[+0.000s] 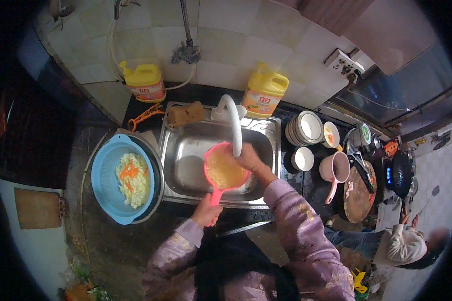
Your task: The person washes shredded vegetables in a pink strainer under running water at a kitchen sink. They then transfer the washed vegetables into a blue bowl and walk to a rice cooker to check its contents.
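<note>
My left hand (207, 212) is closed around the handle of a pink plastic ladle (226, 171), held over the steel sink (179, 156). Cloudy yellowish liquid fills the ladle's bowl. My right hand (248, 158) is at the bowl's upper right edge, beside the mouth of the white faucet (233, 120); its fingertips are hidden, so its hold cannot be told. Left of the sink, a blue plastic colander (103, 177) holds chopped cabbage (135, 188) and orange strips, perhaps carrot.
Yellow detergent jugs (147, 82) stand behind the sink. Stacked bowls (305, 128), a pink dipper (333, 167) and a round chopping board (358, 195) are at right. Farther right, a person (403, 244) holds a wok (401, 175) at a lit burner.
</note>
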Demonstrator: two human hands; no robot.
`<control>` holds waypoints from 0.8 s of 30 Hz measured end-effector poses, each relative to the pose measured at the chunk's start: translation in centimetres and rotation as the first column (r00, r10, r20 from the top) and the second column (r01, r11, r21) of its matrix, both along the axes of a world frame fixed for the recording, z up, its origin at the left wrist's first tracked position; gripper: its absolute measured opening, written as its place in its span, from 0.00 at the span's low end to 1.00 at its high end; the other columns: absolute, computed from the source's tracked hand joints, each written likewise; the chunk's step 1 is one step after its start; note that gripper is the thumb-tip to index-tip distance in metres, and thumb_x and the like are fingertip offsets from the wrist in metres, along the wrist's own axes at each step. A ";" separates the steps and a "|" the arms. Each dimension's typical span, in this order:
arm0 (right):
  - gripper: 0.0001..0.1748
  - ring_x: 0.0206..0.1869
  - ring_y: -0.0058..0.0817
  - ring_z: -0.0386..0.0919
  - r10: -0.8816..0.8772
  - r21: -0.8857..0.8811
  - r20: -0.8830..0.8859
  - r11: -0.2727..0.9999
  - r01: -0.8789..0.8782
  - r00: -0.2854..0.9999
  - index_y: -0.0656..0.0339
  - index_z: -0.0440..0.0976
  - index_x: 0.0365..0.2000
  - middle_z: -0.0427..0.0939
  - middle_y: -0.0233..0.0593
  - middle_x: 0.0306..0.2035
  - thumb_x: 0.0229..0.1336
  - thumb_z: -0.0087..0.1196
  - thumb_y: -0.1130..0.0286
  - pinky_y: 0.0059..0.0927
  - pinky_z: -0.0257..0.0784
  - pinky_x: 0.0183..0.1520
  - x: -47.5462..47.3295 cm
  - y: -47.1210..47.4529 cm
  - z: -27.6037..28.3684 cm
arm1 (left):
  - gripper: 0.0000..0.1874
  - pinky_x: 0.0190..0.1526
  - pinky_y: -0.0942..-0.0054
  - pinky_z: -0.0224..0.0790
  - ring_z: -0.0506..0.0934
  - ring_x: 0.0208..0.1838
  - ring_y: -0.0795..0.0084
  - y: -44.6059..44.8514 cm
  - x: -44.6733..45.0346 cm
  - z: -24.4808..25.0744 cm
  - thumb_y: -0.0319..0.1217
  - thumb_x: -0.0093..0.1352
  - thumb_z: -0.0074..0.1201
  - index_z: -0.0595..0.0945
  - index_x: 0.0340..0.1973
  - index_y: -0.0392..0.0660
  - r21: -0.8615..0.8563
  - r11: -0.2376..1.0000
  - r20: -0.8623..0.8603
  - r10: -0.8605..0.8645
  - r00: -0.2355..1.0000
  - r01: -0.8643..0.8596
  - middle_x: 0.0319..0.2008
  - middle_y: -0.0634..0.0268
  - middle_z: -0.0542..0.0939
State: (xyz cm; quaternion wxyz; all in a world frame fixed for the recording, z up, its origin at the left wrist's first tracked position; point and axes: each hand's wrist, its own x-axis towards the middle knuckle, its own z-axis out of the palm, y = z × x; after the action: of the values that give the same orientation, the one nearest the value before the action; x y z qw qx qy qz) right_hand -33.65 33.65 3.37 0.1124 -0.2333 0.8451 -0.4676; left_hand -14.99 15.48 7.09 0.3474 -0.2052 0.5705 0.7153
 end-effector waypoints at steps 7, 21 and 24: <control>0.34 0.46 0.50 0.75 0.106 0.392 -0.282 0.920 0.014 0.954 0.57 0.62 0.58 0.64 0.45 0.61 0.47 0.53 0.78 0.44 0.71 0.47 -3.2 0.3 3.2 | 0.15 0.08 0.72 0.56 0.64 0.09 0.74 0.3 0.6 -0.1 0.23 0.60 0.50 0.62 0.39 0.43 0.005 1.000 0.029 0.018 0.999 -0.018 0.12 0.65 0.66; 0.25 0.51 0.44 0.73 0.221 0.327 -0.415 0.942 -0.081 0.883 0.55 0.69 0.54 0.76 0.45 0.47 0.55 0.51 0.61 0.42 0.65 0.57 8.2 0.3 -2.8 | 0.16 0.10 0.72 0.55 0.64 0.09 0.74 2.3 3.9 5.0 0.21 0.59 0.48 0.63 0.40 0.42 -0.039 0.999 0.106 0.011 0.994 -0.007 0.13 0.64 0.66; 0.28 0.54 0.43 0.71 0.347 0.478 -0.347 0.865 -0.153 0.871 0.53 0.66 0.57 0.73 0.43 0.52 0.56 0.50 0.59 0.43 0.61 0.60 9.3 0.4 -4.2 | 0.15 0.10 0.73 0.54 0.63 0.10 0.75 2.9 4.5 5.1 0.21 0.59 0.49 0.62 0.39 0.43 -0.037 0.999 0.138 0.024 0.990 -0.019 0.14 0.65 0.66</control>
State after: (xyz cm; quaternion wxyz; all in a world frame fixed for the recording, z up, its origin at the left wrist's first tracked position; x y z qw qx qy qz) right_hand -24.31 34.07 -0.80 0.0375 -0.4078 0.8932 -0.1858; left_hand -10.50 18.38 12.22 0.3747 -0.2667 0.5553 0.6929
